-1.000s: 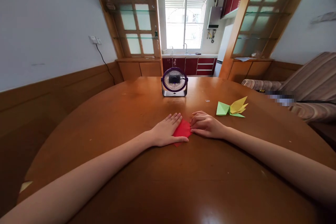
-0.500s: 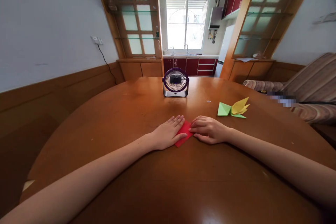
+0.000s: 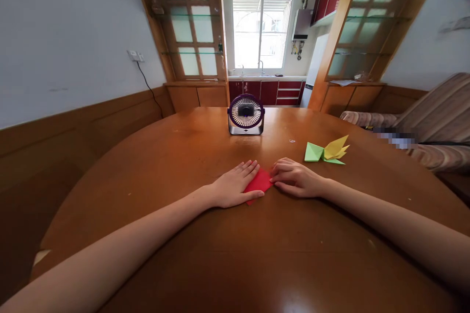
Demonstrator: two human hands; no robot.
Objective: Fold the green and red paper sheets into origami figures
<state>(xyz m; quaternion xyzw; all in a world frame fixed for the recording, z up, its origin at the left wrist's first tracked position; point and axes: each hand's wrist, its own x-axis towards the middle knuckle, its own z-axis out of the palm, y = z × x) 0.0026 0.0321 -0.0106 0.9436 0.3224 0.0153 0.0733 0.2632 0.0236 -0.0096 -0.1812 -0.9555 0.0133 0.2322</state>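
Your left hand [image 3: 233, 186] lies flat on a small red folded paper [image 3: 259, 183] at the table's [image 3: 154, 166] middle while your right hand's [image 3: 298, 178] curled fingertips press its 3 o'clock edge, folding apparently midway, finished green-and-yellow paper figures [image 3: 326, 151] resting at 2 o'clock.

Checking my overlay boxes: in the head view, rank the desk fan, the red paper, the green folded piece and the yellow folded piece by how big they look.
1. desk fan, largest, though farthest back.
2. red paper, partly hidden under the left hand and the right hand.
3. yellow folded piece and green folded piece: too alike to rank.
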